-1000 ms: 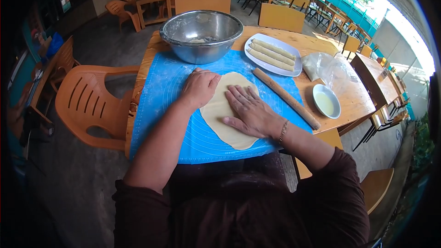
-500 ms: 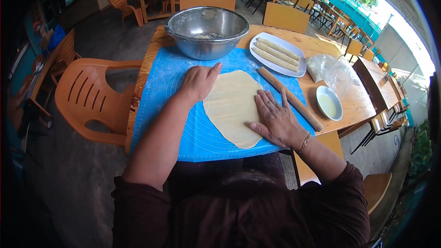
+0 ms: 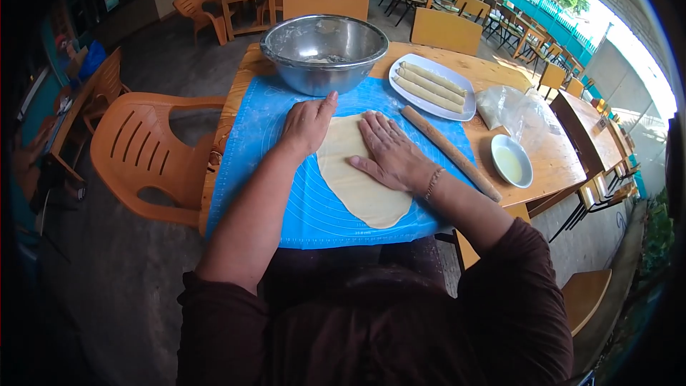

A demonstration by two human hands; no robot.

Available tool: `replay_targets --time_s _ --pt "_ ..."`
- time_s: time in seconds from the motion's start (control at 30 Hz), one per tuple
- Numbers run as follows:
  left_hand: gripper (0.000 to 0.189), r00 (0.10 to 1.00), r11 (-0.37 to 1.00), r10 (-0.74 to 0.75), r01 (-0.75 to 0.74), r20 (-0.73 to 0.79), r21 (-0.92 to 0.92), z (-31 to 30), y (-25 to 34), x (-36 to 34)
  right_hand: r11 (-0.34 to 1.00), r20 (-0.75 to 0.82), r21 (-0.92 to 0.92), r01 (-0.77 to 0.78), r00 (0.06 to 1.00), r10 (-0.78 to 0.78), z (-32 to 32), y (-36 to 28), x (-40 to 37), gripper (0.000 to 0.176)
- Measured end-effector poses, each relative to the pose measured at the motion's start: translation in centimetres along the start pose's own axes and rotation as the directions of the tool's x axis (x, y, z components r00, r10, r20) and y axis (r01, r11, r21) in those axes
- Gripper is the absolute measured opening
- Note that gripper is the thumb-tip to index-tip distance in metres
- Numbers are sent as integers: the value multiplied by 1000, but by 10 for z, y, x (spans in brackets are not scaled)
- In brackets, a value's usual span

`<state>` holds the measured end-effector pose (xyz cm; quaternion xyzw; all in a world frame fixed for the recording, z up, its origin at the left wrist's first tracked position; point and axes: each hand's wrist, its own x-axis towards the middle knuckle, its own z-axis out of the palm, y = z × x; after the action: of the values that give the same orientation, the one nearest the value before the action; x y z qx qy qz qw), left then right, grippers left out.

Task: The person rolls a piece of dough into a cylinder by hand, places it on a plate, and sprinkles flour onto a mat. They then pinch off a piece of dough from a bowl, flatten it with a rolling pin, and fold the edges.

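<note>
A thin, pale sheet of rolled dough (image 3: 364, 193) lies on a blue pastry mat (image 3: 250, 171) printed with white rings. My right hand (image 3: 389, 154) rests flat on its upper right part, fingers stretched out and palm down. At the dough's upper left edge sits my left hand (image 3: 309, 125), its thumb apart and pointing away from me; its fingertips are partly hidden. To the right of the dough, a wooden rolling pin (image 3: 451, 154) lies slantwise over the mat. Several rolled dough sticks (image 3: 432, 86) rest on a white plate (image 3: 466, 111) behind it.
A steel mixing bowl (image 3: 325, 75) stands at the table's back left. On the right are a clear plastic bag (image 3: 514, 109) and a small white bowl (image 3: 511, 161) with pale liquid. An orange plastic chair (image 3: 143, 154) stands left of the wooden table (image 3: 554, 171).
My right hand has slid from the dough's right edge up and leftward, further onto the sheet. The left hand stays at the left edge with little movement.
</note>
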<state>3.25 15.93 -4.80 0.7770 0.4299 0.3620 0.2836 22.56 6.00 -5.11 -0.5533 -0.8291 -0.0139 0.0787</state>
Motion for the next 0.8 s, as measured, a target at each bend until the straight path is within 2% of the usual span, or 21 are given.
replay_targets --time_s 0.07,0.17,0.3,0.4,0.47,0.6,0.7,0.73,0.8 --pt "67 999 1000 -1 1 -40 -1 -5 3 0 1000 -26 -17 -6 1000 5 6 -13 20 88" --pt "67 997 1000 -11 12 -77 2 -10 3 0 991 -2 44 130 992 -130 12 -44 26 89" --pt "68 999 997 -20 22 -37 71 -11 0 3 975 8 23 221 975 -221 -1 -71 -25 86" --pt "68 999 998 -29 30 -13 60 -11 3 3 949 52 127 289 954 -297 -23 -71 -75 82" --pt "69 1000 999 -23 22 3 45 -11 7 1 894 102 263 364 910 -401 -32 -62 -101 75" --pt "69 999 999 -28 25 47 45 -9 13 -1 915 148 275 296 927 -344 -45 -44 -129 73" --pt "69 999 998 -22 19 46 60 -4 11 -2 975 89 68 212 972 -218 -42 -35 -120 77" --pt "69 999 998 -19 16 47 60 -3 11 -2 976 88 66 210 973 -215 -37 -33 -110 77" --pt "67 998 993 -32 25 56 119 -2 9 -3 993 65 47 107 992 -110 -26 -30 -84 80"
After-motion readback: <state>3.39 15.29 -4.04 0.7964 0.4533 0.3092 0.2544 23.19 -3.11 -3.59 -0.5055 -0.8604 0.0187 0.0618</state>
